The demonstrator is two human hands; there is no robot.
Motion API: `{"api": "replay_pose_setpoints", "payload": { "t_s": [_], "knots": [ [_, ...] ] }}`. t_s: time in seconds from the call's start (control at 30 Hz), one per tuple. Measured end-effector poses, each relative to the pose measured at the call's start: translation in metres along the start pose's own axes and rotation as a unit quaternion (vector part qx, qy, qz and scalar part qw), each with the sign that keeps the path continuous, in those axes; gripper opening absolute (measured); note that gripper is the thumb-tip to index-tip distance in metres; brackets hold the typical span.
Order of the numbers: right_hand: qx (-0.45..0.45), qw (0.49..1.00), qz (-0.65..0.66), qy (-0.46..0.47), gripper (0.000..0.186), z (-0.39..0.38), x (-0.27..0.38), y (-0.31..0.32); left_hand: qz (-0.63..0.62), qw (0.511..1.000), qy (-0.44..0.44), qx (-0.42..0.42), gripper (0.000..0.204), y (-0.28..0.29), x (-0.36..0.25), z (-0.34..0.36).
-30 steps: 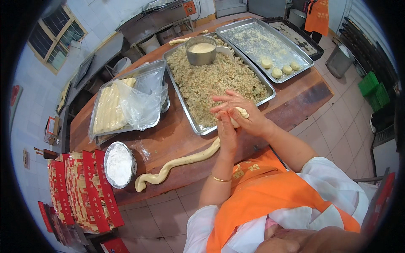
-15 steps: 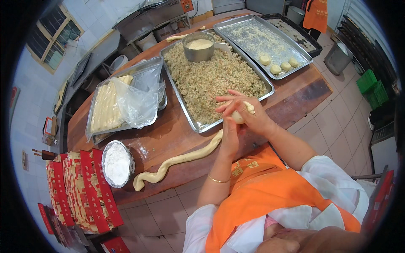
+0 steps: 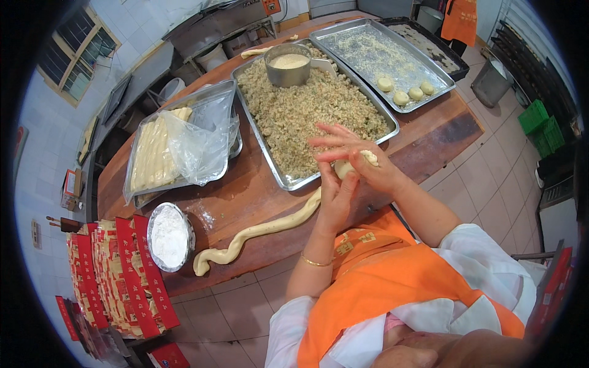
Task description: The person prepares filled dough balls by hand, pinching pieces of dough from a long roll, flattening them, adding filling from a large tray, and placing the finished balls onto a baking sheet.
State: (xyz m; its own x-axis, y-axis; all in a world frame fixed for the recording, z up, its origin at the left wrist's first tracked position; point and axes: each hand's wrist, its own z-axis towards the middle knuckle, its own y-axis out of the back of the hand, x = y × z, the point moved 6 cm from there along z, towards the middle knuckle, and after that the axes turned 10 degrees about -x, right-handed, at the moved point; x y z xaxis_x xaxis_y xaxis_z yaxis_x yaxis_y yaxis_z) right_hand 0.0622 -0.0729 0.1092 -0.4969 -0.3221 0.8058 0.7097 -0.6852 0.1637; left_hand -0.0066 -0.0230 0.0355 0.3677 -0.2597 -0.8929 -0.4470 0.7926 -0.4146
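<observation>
"What is the room like?"
"It has a white tiled wall [image 3: 138, 24] on the far left and a big brown wooden table [image 3: 438, 132] in the middle."

"What is on the table?"
"A large silver metal tray [image 3: 289, 184] full of crumbly tan filling [image 3: 313, 116] is in the middle. A round metal tin [image 3: 288, 76] with pale powder in it sits on the filling, at the far end."

"And on the far right?"
"Another silver metal tray [image 3: 423, 69], with four small round pale dough balls [image 3: 416, 93] at its near end."

"What about the left?"
"Flat yellow dough strips [image 3: 150, 147], partly under a crinkly clear plastic sheet [image 3: 196, 147]. Nearer is a round silver bowl [image 3: 191, 242] of white flour [image 3: 169, 233]. A long, wavy pale dough rope [image 3: 270, 230] lies from beside the bowl toward the hands."

"What are the hands doing?"
"They hold a small pale dough lump [image 3: 345, 168] between them, just above the near edge of the table. The left hand [image 3: 336, 196] cups it from below, thumb up. The right hand [image 3: 371, 167] grips it by the thumb, and its other fingers stretch out straight to the left, over the filling."
</observation>
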Motion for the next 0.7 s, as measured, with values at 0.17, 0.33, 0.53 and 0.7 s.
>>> {"api": "replay_pose_setpoints", "payload": {
  "t_s": [0.17,0.33,0.53,0.7],
  "knots": [
    [0.080,0.997,0.004,-0.020,0.062,0.002,-0.002,-0.007,-0.065,0.997,0.022,0.017,0.079,0.021,0.032,0.003],
    [0.070,0.997,0.017,-0.001,0.065,0.000,-0.014,0.007,0.017,0.999,-0.048,-0.001,0.081,-0.004,-0.004,-0.001],
    [0.018,0.999,0.027,0.009,0.065,0.002,0.006,-0.010,-0.078,0.988,0.045,0.125,0.070,0.024,0.020,0.001],
    [0.115,0.993,0.035,-0.016,0.065,-0.002,-0.021,0.006,-0.026,0.988,-0.109,-0.107,0.069,-0.017,-0.016,-0.006]
  ]
}}
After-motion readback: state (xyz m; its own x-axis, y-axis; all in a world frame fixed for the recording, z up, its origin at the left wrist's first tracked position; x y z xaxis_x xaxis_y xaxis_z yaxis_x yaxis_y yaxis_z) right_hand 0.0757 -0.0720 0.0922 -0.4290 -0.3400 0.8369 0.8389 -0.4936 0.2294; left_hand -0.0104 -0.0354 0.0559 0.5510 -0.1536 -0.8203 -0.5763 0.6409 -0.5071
